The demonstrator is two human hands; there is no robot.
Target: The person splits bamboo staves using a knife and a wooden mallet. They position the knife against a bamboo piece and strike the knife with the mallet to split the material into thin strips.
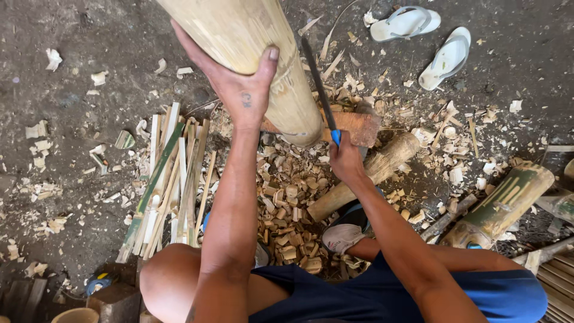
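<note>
My left hand [242, 81] grips a thick pale bamboo pole [251, 42] that stands tilted, its lower end resting on a reddish wooden block [359, 127]. My right hand [344, 158] holds a long dark blade with a blue handle [321, 96], laid against the right side of the pole. A shorter bamboo piece [365, 179] lies on the ground under my right wrist. Small cut bamboo chips [293, 209] are heaped between my arms.
A bundle of split bamboo strips [170, 179] lies to the left. A green-skinned bamboo section [502, 203] lies at the right. Two white sandals [427, 39] sit at the top right on the dirt floor. My bent knees and a sandalled foot [344, 236] fill the bottom.
</note>
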